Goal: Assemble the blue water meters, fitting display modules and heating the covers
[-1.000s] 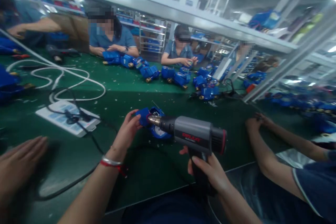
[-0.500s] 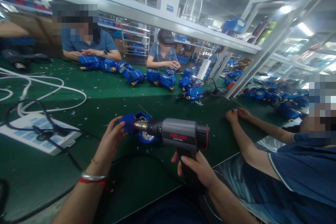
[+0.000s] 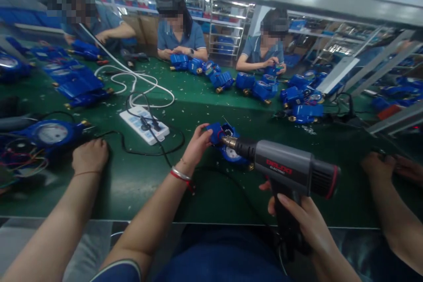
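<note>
Head view, my left hand (image 3: 198,143): fingers pinched on the blue block at the left end of the blue water meter (image 3: 228,147); a red and silver bracelet (image 3: 180,175) sits on the wrist.
Head view, my right hand (image 3: 302,222): clenched around the black handle of the heat gun (image 3: 287,169), low and right of centre.
Head view, heat gun: grey body with red lettering, red ring at the rear, metal nozzle pointing left and meeting the top of the blue water meter just beside my left fingertips.
Head view, blue water meter: lies on the green table (image 3: 205,105) at centre, round dial facing up, partly hidden behind the nozzle.
Head view, power strip (image 3: 143,124): white, left of the meter, with a black plug in it and a black cord trailing over the table; a white cable (image 3: 145,83) loops behind it.
Head view, neighbour's hand (image 3: 90,155): on my left, a fist resting on the table near a large blue meter (image 3: 49,134) with loose coloured wires.
Head view, neighbour's forearm (image 3: 393,198): on my right, lying across the table edge.
Head view, far side: three people in blue shirts sit with a row of blue meters (image 3: 251,86) in front of them.
</note>
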Demonstrator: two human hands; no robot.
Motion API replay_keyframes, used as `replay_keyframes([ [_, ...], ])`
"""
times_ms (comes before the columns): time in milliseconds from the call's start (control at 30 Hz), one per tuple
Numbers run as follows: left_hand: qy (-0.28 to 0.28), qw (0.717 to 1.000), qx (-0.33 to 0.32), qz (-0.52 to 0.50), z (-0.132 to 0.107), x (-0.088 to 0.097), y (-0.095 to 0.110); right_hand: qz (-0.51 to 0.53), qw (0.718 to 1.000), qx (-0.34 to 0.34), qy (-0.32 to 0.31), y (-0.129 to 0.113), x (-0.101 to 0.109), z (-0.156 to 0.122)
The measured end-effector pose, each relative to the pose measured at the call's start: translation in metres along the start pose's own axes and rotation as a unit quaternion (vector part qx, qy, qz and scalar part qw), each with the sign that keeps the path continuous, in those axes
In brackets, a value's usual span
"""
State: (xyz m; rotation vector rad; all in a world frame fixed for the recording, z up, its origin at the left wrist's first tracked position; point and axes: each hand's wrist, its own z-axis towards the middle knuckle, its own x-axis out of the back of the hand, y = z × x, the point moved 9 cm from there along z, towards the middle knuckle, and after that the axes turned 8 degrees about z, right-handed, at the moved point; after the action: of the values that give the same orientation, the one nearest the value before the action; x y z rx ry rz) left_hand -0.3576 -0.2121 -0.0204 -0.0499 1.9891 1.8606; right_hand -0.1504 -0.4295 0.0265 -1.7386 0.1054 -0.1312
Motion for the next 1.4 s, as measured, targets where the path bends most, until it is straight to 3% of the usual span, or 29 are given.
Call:
replay_keyframes([
  [867,-0.002,1.0,-0.008,0.007,-0.002,-0.003,0.004,-0.057,0.998,-0.012,0.004,-0.003,-0.002,0.002],
  [1200,0.001,1.0,-0.01,0.01,-0.001,-0.001,0.004,-0.055,0.998,-0.008,-0.005,0.003,0.0,0.005],
  [1400,0.0,1.0,0.001,0.024,-0.004,-0.004,0.008,-0.001,0.999,0.004,-0.034,-0.01,-0.009,0.005],
])
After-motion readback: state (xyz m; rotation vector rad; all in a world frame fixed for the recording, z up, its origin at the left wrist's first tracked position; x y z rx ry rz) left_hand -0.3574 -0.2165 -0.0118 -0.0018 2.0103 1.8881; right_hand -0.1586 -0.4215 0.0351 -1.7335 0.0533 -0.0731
